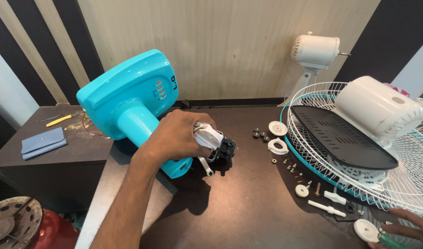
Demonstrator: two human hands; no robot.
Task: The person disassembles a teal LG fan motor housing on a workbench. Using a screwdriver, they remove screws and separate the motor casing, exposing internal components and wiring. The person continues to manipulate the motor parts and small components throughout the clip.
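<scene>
Dark brown table [248, 216] against a pale wood-panel wall, black panels either side. Lower side table at left with a blue pouch [44, 142] and a yellow-handled tool [63, 119].

Left hand [177, 136] clenched around the upper end of a turquoise fan stand [128, 99], which lies tilted, its wide base raised toward the wall. Fingers wrap a white and black switch piece [216, 144] at the neck of the stand, just above the tabletop. A thin white cord end hangs below it.

Right hand [407, 228] low at the right edge, only partly in view; fingers rest on a green-handled tool [390, 240], beside a white round cap [365, 230]. Whether it grasps the tool cannot be told.

Between the hands: small screws [290, 165], black nuts [261, 134], two white rings [278, 137], a white pin [327, 208], scattered loose on the table.

Right side: white wire fan guard [405, 184] lying flat, a black vented plate [343, 138] resting on it, and a white motor housing [380, 109] on top near the far edge. Another white fan motor [315, 50] stands upright on its stem by the wall.
</scene>
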